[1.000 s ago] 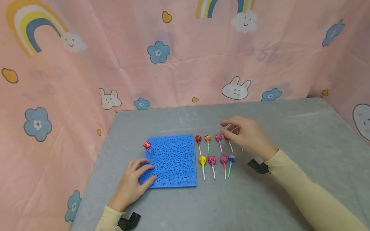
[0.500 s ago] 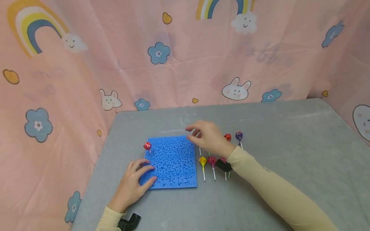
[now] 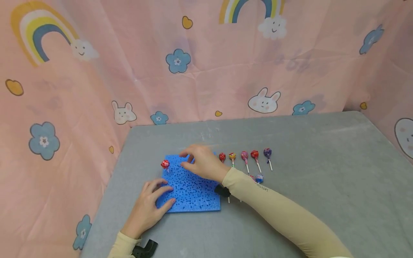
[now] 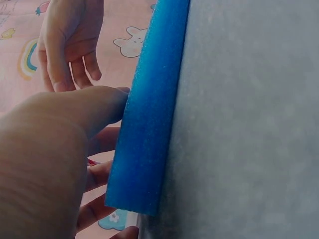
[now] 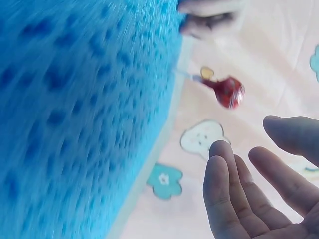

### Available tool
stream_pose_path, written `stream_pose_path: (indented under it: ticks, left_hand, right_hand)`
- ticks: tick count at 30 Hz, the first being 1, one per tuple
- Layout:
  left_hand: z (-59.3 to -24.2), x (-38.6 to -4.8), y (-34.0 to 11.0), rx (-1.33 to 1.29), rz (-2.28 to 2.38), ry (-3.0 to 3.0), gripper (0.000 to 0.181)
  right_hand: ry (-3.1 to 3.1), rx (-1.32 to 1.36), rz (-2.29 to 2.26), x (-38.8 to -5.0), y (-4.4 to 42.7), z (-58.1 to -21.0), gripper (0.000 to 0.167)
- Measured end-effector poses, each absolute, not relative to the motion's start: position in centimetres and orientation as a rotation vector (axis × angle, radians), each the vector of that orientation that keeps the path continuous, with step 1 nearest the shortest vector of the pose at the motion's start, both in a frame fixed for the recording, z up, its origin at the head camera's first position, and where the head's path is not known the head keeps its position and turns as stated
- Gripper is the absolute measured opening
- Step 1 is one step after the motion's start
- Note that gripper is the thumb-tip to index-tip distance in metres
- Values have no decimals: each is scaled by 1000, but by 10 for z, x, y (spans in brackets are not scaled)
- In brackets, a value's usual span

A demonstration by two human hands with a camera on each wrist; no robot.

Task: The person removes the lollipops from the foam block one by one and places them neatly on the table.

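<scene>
My left hand (image 3: 146,206) rests on the left side of a blue foam block (image 3: 193,195), fingers spread. The left wrist view shows its thumb touching the foam's upper edge. A red-wrapped lollipop (image 3: 165,164) stands upright, its stick in the foam near the far left corner. Over the far part of the foam hovers my right hand (image 3: 203,163), its fingers loosely bent and holding nothing. In the right wrist view, the same lollipop (image 5: 230,93) is apart from those fingers.
Right of the foam lie wrapped lollipops in two rows, among them a purple one (image 3: 267,152), a red one (image 3: 255,154) and a blue one (image 3: 259,178). My right forearm covers part of the nearer row. A pink patterned curtain (image 3: 206,82) hangs behind the grey table (image 3: 322,161).
My right hand has moved left, from above the far row of lollipops to over the foam block. The left hand and the standing lollipop have stayed in place.
</scene>
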State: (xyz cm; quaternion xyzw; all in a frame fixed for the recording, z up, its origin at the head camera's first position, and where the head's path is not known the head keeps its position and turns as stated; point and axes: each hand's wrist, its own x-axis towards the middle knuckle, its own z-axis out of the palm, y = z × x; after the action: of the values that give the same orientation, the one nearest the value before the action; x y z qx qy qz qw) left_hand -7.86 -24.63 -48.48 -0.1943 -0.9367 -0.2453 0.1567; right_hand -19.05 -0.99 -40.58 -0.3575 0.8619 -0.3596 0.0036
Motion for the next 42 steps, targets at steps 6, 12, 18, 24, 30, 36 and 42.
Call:
stream_pose_path:
  ticks: [6, 12, 18, 24, 30, 36, 42]
  left_hand:
    - [-486, -79, -248, -569, -698, -2661, 32]
    - [-486, -80, -248, -578, -692, -2655, 32]
    - [-486, -80, -248, -584, -710, -2651, 31]
    - [-487, -81, -248, -599, -718, -2636, 31]
    - [-486, -81, -248, -598, -730, -2636, 30]
    - [-485, -81, -247, -591, -738, -2646, 30]
    - [-486, -81, -247, -585, -737, -2650, 30]
  right_hand:
    - [2643, -1098, -1149, -188, -38, -410, 30]
    - [2641, -1078, -1131, -187, -57, -409, 31]
    - [2653, -1123, -1118, -189, -66, -414, 28]
    - [2631, -1154, -1143, -191, -71, -420, 27]
    - [2631, -1156, -1143, -191, -73, -420, 26]
    - [2620, -1146, -1210, -190, -70, -408, 25]
    - [2632, -1149, -1248, -189, -64, -397, 26]
